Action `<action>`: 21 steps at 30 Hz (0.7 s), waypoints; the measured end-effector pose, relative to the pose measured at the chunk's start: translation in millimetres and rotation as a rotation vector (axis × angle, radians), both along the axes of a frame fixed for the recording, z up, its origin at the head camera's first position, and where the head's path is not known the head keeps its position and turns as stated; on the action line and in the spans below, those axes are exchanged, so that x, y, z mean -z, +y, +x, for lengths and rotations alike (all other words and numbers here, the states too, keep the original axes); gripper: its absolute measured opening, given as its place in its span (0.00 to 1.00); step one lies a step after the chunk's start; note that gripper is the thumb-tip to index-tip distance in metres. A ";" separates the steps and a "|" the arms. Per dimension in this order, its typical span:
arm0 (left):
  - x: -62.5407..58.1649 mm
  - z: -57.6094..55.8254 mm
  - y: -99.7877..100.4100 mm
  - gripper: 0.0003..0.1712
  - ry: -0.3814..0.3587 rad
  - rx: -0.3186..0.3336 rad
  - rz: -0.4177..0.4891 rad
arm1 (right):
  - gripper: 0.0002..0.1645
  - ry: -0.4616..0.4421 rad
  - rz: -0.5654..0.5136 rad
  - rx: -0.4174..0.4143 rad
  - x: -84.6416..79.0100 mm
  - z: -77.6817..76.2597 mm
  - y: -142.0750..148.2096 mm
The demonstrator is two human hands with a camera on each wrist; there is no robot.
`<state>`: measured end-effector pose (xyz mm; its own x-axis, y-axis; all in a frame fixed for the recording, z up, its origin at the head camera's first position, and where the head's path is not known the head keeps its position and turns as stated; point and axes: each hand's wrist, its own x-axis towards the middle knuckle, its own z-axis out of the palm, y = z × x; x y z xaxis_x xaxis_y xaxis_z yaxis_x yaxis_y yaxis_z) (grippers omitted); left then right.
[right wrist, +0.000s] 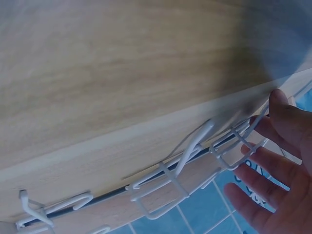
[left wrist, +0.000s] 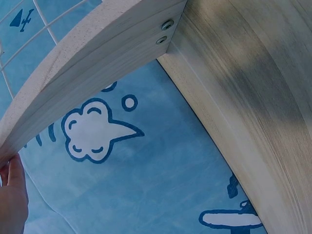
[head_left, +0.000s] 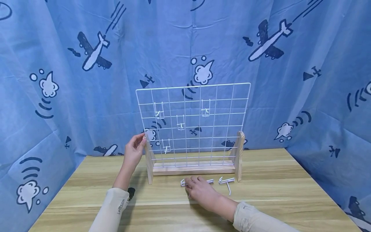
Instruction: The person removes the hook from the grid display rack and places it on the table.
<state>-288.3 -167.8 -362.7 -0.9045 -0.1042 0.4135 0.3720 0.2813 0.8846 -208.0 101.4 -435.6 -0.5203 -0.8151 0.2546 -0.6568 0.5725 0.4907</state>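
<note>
A white wire grid panel [head_left: 192, 129] stands upright in a wooden stand [head_left: 192, 170]. With thumb and fingers, my left hand [head_left: 134, 151] grips the top of the stand's left side piece [head_left: 148, 161]; in the left wrist view its fingertips are against the wood edge [left wrist: 92, 63]. My right hand [head_left: 203, 191] is low over the table in front of the stand. Its thumb and index finger pinch the prong of a white wire hook [right wrist: 239, 146]. Beside that lie a second hook [right wrist: 165, 180] and a third [right wrist: 39, 214].
Several white wire hooks hang on the grid, among them one at upper right [head_left: 205, 111] and one at lower left [head_left: 166, 148]. Behind the wooden table [head_left: 269, 193] hangs a blue patterned curtain [head_left: 162, 48]. A small black object [head_left: 131, 193] shows by the left sleeve.
</note>
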 end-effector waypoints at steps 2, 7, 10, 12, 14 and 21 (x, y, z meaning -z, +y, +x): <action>0.1 -0.1 0.0 0.20 0.003 0.002 0.000 | 0.24 -0.001 0.006 0.002 0.6 -0.5 -0.3; -0.9 0.3 -0.2 0.19 -0.010 0.003 0.005 | 0.23 -0.015 0.014 0.010 2.1 -0.7 -1.0; -4.5 3.9 1.3 0.19 -0.019 0.012 0.010 | 0.23 -0.036 0.005 0.021 2.2 -0.3 -1.2; -8.7 8.7 3.4 0.19 -0.022 0.015 0.006 | 0.23 -0.045 -0.006 0.017 1.2 0.0 -1.1; -12.6 12.8 5.7 0.19 -0.019 0.016 0.006 | 0.23 -0.048 -0.022 0.009 -0.9 0.4 -0.4; -18.0 18.6 9.1 0.18 -0.011 -0.002 -0.005 | 0.16 -0.012 -0.118 -0.057 -11.7 -3.3 2.2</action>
<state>-269.7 -158.8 -344.7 -0.9089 -0.1041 0.4039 0.3614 0.2869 0.8872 -211.3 103.6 -423.9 -0.4777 -0.8080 0.3449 -0.6951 0.5877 0.4140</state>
